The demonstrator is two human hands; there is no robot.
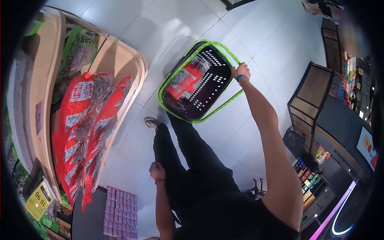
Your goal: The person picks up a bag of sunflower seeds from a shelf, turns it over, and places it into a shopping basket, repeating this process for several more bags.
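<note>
The right hand (241,72) has its fingers curled tight around the green handle (234,56) of the black basket (208,86). The left hand (157,172) is a loose fist by the leg and holds nothing.

Our right hand (240,72) gripping the green handle of a black shopping basket (208,86), a red packet (185,81) inside it, our left hand (157,171) closed at our thigh, red snack bags (86,132) on the shelf (120,60) beside us
</note>
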